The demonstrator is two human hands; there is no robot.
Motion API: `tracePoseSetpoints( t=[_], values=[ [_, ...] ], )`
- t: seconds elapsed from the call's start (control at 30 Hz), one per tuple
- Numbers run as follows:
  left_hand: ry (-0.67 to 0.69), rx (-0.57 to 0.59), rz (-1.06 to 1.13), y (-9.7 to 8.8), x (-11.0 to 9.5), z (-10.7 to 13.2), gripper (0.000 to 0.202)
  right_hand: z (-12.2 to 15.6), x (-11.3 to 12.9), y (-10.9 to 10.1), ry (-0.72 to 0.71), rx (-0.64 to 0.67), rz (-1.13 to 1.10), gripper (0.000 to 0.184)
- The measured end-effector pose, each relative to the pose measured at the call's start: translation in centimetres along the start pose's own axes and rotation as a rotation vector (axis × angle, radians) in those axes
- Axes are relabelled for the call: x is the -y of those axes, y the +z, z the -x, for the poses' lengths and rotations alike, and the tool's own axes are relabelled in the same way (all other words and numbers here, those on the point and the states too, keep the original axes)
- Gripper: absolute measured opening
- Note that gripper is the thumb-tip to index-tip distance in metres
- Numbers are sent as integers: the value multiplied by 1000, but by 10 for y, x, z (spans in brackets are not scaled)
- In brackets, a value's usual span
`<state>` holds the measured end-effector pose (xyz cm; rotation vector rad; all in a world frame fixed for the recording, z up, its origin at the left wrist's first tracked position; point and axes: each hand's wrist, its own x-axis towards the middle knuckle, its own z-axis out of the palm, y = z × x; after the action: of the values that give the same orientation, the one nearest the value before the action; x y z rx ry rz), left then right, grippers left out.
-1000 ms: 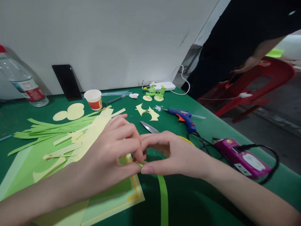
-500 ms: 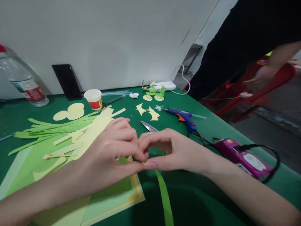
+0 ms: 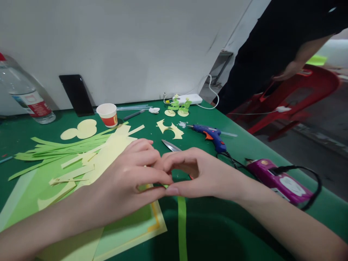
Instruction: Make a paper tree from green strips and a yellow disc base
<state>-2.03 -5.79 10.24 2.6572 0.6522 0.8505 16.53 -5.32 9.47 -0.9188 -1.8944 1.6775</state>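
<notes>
Pinched between both hands is the end of a green paper strip (image 3: 182, 228), whose long tail hangs down in front of me. My left hand (image 3: 138, 168) has its thumb and fingers closed at that end, partly hiding it. My right hand (image 3: 190, 172) meets it there, thumb and fingertips pressed on the same end. Just behind the hands lies a pair of scissors (image 3: 170, 145), its handles mostly hidden. More green strips (image 3: 54, 148) and pale yellow paper pieces (image 3: 111, 148) are spread to the left, over green sheets (image 3: 130, 228).
A blue glue gun (image 3: 213, 135) and a purple power box (image 3: 280, 181) with cables are on the right. Small paper plants (image 3: 181, 105) stand at the back near a power strip (image 3: 190, 98). A paper cup (image 3: 107, 115), phone (image 3: 76, 95) and bottle (image 3: 27, 92) line the wall. Someone stands beside a red chair (image 3: 307, 87).
The hanging tail of the green strip has swung left and now hangs straighter. My left fingers have shifted slightly at the pinch. The person at the right has moved their arm.
</notes>
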Motion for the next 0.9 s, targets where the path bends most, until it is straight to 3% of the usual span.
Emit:
tracePoseSetpoints(
  t=[0.17,0.57,0.67,0.8,0.9],
  values=[
    [37,78,-20,-6,-2,-1,22,1,1,-2,23,-18,61,15],
    [-51,-125,63,3,0,-1,16,0,1,0,-81,-2,-36,13],
    [-14,-61,16,0,0,0,15,2,1,0,-68,-41,53,10],
    [21,126,-14,-6,-1,1,17,2,2,-1,26,-3,120,12],
    [1,156,-2,-7,-1,0,20,0,1,-2,46,19,83,9]
  ],
)
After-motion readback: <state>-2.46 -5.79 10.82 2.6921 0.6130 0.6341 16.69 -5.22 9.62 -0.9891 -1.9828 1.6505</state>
